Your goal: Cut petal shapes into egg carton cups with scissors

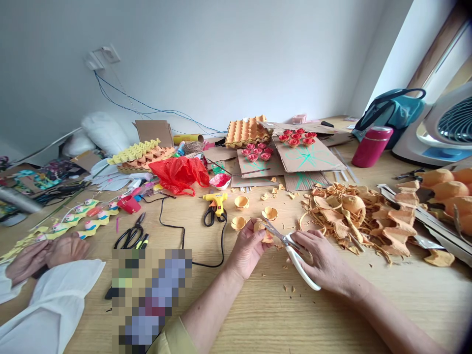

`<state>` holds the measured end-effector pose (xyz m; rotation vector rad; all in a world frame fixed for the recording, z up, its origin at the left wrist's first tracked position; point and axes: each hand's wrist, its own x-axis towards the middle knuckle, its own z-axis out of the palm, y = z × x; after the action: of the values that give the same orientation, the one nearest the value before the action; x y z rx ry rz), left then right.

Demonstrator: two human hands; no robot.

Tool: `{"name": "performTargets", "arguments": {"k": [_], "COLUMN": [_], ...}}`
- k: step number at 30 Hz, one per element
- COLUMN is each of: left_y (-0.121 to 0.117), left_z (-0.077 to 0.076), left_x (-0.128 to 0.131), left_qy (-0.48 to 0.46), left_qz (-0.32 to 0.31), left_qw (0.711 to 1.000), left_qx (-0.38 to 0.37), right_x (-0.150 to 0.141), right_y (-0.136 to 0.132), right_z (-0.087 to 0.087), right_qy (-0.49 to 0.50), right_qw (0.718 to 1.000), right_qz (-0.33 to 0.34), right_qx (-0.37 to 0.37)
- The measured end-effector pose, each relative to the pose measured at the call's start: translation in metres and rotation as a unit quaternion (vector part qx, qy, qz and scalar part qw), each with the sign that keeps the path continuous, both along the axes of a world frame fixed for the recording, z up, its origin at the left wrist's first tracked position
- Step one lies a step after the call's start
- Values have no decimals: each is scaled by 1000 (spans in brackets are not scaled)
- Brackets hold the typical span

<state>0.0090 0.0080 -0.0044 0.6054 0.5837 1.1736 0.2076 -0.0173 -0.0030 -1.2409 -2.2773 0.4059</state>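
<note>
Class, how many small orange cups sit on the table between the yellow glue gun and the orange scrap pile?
3: one cup right of the glue gun, one cup just beyond the scissors' tips, one cup beside the left hand. That hand may hide more.

Glue gun (217,200) L of cups (241,202), scraps (341,216) R, flowers (294,142) on cardbd (328,158) behind.

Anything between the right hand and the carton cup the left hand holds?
Only the white-handled scissors, held in the right hand; their blades reach to the cup in the left hand.
</note>
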Motion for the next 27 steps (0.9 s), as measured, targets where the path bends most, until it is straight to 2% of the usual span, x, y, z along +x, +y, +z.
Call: {"name": "performTargets", "arguments": {"k": [17, 23, 27], "left_y": [-1, -1, 0], "left_z": [-2, 2, 2], "left_x": [0, 0, -1], "left_qy": [-11, -3, 9], "left_qz": [-14, -21, -14], "left_qw": [1000, 1000, 1000], "left_qx": [-7, 7, 8], "right_x": [1, 0, 1], "right_y": [-1, 0, 1], "right_z": [0, -2, 1], "right_qy": [15, 85, 193], "right_qw": [1000, 991, 962], "right_qz": [15, -32, -16], "right_qx": [-1, -97, -194]}}
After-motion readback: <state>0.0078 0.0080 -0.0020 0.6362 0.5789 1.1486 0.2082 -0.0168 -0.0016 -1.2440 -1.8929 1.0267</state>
